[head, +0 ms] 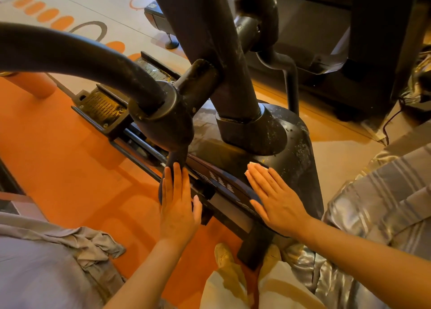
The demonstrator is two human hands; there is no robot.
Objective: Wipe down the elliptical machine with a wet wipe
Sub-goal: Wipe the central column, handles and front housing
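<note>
The black elliptical machine fills the middle of the head view; its dusty rounded housing [296, 145] has a thick mast rising from it. My right hand [275, 196] lies flat on the housing's near side with fingers straight, pressing a white wet wipe [253, 166] whose edges peek out past the fingertips. My left hand [178, 206] rests with straight fingers against the lower end of the swinging arm [173, 166], left of the housing. A thick curved handlebar tube [70, 54] sweeps in from the left.
A pedal platform [102, 105] with ribbed tread sits on the left over the orange floor [58, 168]. My shoes and light trousers [224, 283] stand below the machine. Dark furniture [373, 51] stands at back right, and striped grey fabric [384, 203] on the right.
</note>
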